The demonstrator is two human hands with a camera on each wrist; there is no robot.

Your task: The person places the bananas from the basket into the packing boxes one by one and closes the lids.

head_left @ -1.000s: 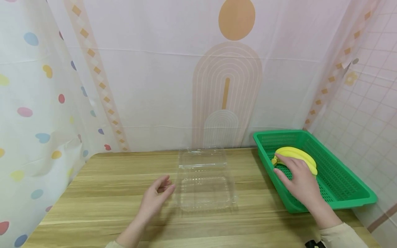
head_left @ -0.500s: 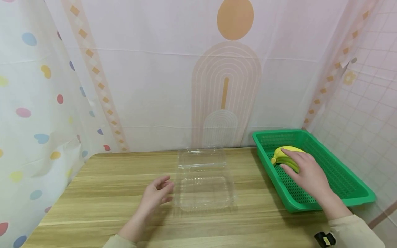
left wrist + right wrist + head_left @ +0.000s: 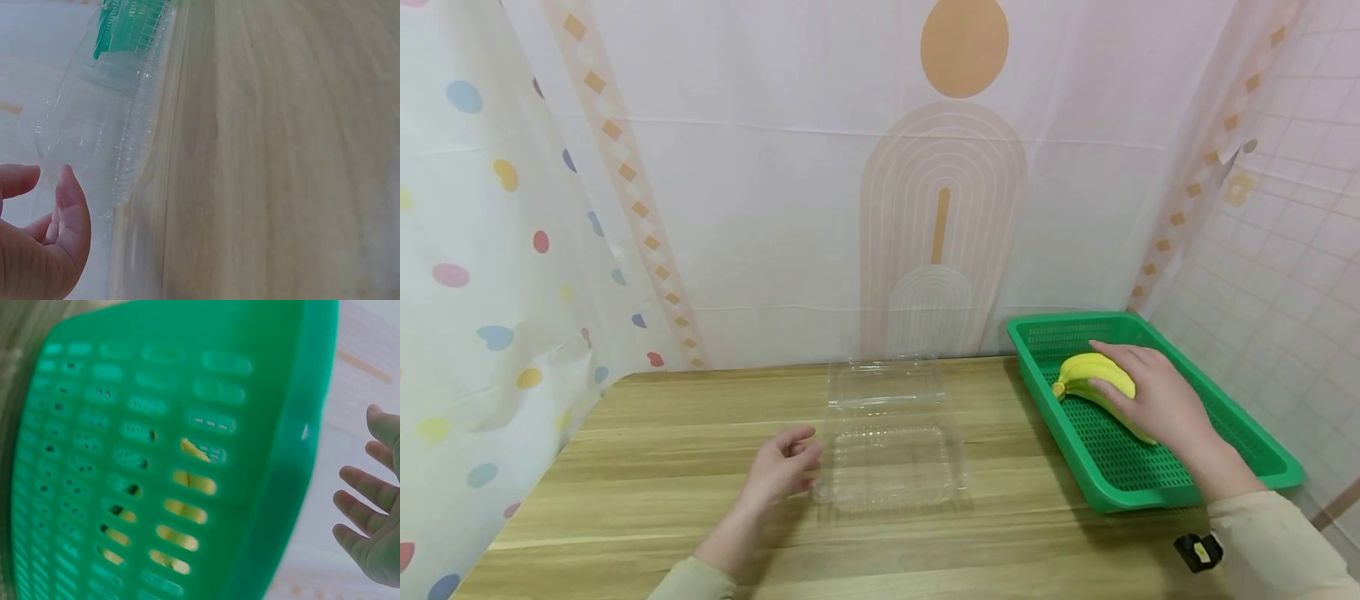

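Observation:
A bunch of yellow bananas (image 3: 1093, 367) lies in the green basket (image 3: 1075, 462). Over its right part is my right hand (image 3: 1159, 398), thumb and fingers apart. The right wrist view has that hand (image 3: 375, 519) above the basket rim (image 3: 290, 444), gripping nothing; bananas (image 3: 180, 537) show through the slots. A clear plastic container (image 3: 889, 402) stands with its lid up on the table. Beside its left edge is my left hand (image 3: 781, 467), fingers loosely bent. In the left wrist view the left hand (image 3: 47, 250) is close to the container (image 3: 94, 112); contact is unclear.
The wooden table (image 3: 700, 433) reaches back to a patterned curtain (image 3: 775, 233). The basket occupies its right side, close to the grid-patterned curtain (image 3: 1292, 275). A small black object (image 3: 1198, 552) shows beside the right sleeve.
My right hand has moved rightward across the bananas, and more of the bunch's near side shows. My left hand remains beside the container, almost in the same place.

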